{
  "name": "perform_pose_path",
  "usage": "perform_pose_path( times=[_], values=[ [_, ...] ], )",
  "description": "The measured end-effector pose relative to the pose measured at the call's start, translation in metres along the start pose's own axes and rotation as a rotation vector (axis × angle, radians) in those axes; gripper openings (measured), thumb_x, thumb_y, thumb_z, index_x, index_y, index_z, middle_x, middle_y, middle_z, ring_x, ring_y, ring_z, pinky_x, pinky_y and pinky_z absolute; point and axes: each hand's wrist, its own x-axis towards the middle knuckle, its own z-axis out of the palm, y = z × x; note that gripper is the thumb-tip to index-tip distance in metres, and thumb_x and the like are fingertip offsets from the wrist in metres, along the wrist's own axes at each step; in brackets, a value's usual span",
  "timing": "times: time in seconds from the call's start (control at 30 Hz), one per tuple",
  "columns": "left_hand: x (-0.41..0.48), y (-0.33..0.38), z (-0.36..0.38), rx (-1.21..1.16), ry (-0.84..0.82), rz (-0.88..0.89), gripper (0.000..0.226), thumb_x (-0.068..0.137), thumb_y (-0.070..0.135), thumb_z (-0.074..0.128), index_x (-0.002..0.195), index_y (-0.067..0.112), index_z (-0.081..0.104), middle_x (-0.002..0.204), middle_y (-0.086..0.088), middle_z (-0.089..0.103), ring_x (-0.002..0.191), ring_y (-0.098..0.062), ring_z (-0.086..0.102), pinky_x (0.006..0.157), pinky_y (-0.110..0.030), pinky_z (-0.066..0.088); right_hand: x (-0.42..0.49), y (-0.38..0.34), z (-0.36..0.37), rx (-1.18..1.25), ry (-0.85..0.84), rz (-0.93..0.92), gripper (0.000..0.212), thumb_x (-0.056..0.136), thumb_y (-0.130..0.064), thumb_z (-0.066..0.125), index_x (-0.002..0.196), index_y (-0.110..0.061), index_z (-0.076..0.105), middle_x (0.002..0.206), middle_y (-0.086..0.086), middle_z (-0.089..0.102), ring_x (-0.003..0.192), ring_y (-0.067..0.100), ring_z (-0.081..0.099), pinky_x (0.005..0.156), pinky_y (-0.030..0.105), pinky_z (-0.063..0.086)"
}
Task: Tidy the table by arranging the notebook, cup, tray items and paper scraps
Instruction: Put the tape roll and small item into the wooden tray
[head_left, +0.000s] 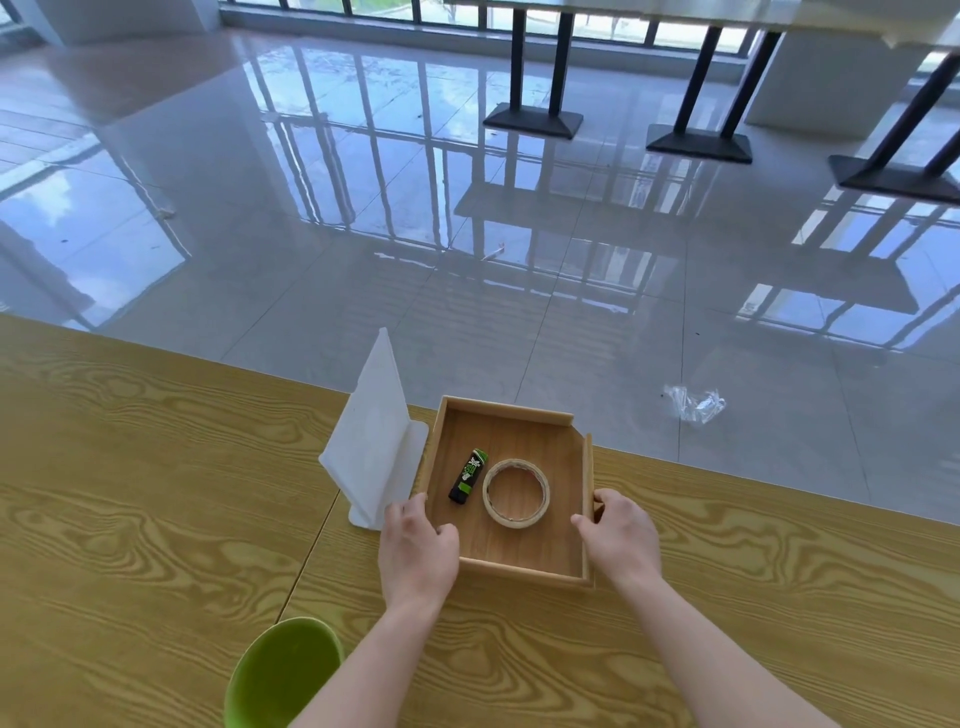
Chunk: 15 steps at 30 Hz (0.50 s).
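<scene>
Head view is looking down on a wood-grain bench (156, 493), where a shallow wooden tray (586, 483) is sitting near the far edge. The left hand (418, 553) is gripping the tray's left wall near its front corner, thumb curling over the rim to the inside and the rest of the fingers (410, 512) wrapping the outside. The right hand (621, 540) is clasping the right wall in the same way, thumb lying inside the tray and the other fingers closing round the outer face. Inside the tray a black and green lighter (468, 476) is lying at a slant, just beside a roll of pale tape (516, 492) that is lying flat; whether the two are touching cannot be told. Just left of the tray, a white notebook (371, 441) is standing propped open like a tent, its near edge close to the left hand. A green cup (283, 675) is showing at the bottom edge of the view, partly cut off, beside the left forearm. Beyond the bench, a crumpled piece of clear plastic (695, 402) is lying on the shiny tiled floor (363, 208).
</scene>
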Motion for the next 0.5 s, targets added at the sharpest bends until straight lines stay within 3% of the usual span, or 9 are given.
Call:
perform_pose_path(
  times=[0.4, 0.5],
  values=[
    [-0.010, -0.008, -0.006, -0.040, 0.029, -0.053, 0.060, 0.087, 0.020, 0.060, 0.143, 0.009, 0.041, 0.143, -0.009, 0.045, 0.132, -0.025, 0.042, 0.110, -0.038, 0.037, -0.004, -0.012, 0.005, 0.045, -0.001, -0.002, 0.044, 0.088, -0.032, 0.069, 0.127, -0.014, 0.061, 0.110, 0.002, 0.071, 0.102, 0.023, 0.064, 0.081, 0.034, 0.050],
    [-0.009, -0.009, -0.006, -0.118, 0.021, -0.139, 0.060, 0.088, 0.022, 0.059, 0.143, 0.010, 0.039, 0.144, -0.010, 0.043, 0.130, -0.026, 0.043, 0.108, -0.040, 0.037, -0.005, -0.012, 0.005, 0.055, 0.009, -0.006, 0.045, 0.088, -0.031, 0.069, 0.128, -0.012, 0.060, 0.112, 0.004, 0.071, 0.104, 0.024, 0.064, 0.083, 0.035, 0.051]
  ],
)
